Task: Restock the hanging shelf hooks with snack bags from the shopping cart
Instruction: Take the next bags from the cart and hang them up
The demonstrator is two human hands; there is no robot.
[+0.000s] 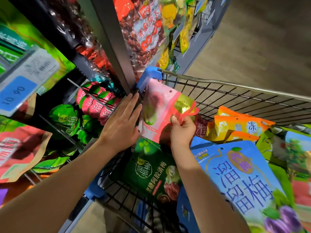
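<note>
A pink snack bag (158,105) is held up over the left end of the wire shopping cart (235,96). My right hand (182,132) pinches its lower right edge, fingers curled round it. My left hand (122,125) is flat with straight fingers, its fingertips against the bag's left edge near the shelf post. Matching pink bags (94,103) hang on a wire hook (87,91) in the shelf to the left. In the cart lie a dark green bag (151,169), a big blue bag (239,179) and orange bags (239,125).
A grey shelf upright (114,42) stands between the hanging rows and the cart. Green bags (67,118) hang below the pink ones. A blue price tag (15,95) juts out at left. Red date bags (146,31) hang above the cart. The floor lies at upper right.
</note>
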